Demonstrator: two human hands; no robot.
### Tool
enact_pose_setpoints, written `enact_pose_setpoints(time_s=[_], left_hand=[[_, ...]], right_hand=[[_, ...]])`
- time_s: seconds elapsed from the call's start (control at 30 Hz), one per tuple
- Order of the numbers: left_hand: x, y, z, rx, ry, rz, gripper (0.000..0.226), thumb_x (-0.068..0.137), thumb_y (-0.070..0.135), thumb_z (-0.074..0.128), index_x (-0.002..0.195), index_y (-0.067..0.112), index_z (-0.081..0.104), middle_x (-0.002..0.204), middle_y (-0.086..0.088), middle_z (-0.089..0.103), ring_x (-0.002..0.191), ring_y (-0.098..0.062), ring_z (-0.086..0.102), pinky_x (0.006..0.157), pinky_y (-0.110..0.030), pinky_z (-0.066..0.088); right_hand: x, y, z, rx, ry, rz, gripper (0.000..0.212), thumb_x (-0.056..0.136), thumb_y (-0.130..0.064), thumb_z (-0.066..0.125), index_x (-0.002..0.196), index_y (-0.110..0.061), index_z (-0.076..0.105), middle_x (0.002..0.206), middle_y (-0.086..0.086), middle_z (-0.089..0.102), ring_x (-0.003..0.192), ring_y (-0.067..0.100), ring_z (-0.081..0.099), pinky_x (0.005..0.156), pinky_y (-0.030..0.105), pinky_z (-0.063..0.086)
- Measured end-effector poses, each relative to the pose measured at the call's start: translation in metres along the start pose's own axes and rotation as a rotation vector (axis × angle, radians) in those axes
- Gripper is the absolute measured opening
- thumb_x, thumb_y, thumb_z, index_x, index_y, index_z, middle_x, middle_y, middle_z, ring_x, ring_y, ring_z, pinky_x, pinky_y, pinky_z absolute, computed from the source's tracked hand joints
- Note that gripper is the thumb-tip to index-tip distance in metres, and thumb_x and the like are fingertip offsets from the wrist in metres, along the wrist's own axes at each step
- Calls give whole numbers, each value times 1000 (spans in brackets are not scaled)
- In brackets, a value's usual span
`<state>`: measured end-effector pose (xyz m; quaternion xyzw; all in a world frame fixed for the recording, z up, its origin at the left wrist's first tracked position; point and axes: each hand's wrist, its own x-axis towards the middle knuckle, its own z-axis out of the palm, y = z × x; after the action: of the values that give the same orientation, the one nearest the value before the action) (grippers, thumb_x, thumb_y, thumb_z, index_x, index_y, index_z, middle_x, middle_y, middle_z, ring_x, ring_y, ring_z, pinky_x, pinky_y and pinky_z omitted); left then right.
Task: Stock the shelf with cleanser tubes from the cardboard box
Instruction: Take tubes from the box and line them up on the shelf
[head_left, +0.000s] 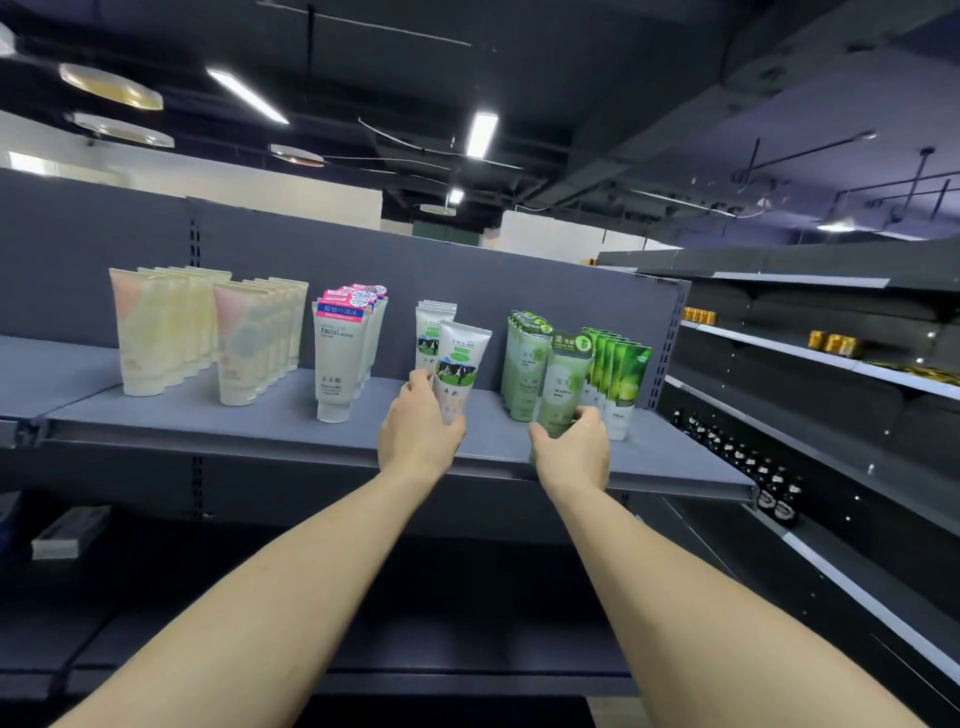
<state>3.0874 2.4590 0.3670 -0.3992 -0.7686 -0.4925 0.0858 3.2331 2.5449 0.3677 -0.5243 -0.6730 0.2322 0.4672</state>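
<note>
Both hands grip tubes: left (420, 431) white tube (460, 366), right (574, 446) green tube (563, 382).

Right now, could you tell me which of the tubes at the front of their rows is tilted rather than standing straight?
The white tube with the cow picture, gripped by the left hand. It leans right, while the other front tubes stand upright.

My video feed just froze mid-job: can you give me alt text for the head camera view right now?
Two bare hands each set a cleanser tube at the front of a grey shelf: the left hand grips a white tube, the right hand a pale green tube. Rows of upright tubes stand behind and alongside.
</note>
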Motion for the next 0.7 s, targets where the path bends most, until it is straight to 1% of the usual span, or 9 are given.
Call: enact_pose_setpoints(time_s=[0.1,0.2,0.27,0.33,0.43,0.6,0.7], left_hand=[[9,-7,8,7,21,-10,47,88,31,64,128,16,43,120,-4,58,107,-27,59,84,-39,47],[22,-10,16,7,34,-26,46,88,31,64,125,15,44,119,-5,58,107,-27,59,83,-39,47],[31,-10,22,14,36,-33,47,86,31,65,125,15,44,120,-5,58,108,-28,59,84,-41,49],[40,-10,29,23,37,-35,48,86,30,66,126,15,44,120,-5,58,108,-28,59,86,-42,49],[51,-9,39,37,42,-34,50,85,29,66,127,15,44,122,-5,58,108,-28,58,85,-41,49],[69,-17,50,56,58,-57,50,85,27,67,127,15,43,122,-6,58,110,-28,58,86,-42,49],[78,-23,56,66,69,-77,49,86,27,66,127,14,43,123,-6,58,111,-27,57,86,-41,50]], right_hand=[[13,4,7,7,-5,11,50,87,-37,71,125,-17,47,120,0,54,98,21,56,81,36,50],[28,4,15,22,-19,-3,50,87,-35,72,125,-16,47,122,0,53,103,21,57,79,34,46],[39,4,21,37,-31,-7,47,86,-34,73,122,-16,48,121,1,54,102,21,57,77,33,45],[50,5,30,50,-50,-10,46,86,-33,74,120,-15,48,120,1,54,97,20,55,76,33,45],[65,8,44,50,-71,-7,46,84,-34,75,117,-17,47,117,1,54,90,18,51,75,34,45],[88,14,61,38,-95,-20,46,84,-35,76,115,-17,47,114,0,53,88,18,50,74,33,43],[99,15,70,42,-93,-17,47,83,-35,77,115,-16,48,114,1,54,89,18,50,74,33,44]])
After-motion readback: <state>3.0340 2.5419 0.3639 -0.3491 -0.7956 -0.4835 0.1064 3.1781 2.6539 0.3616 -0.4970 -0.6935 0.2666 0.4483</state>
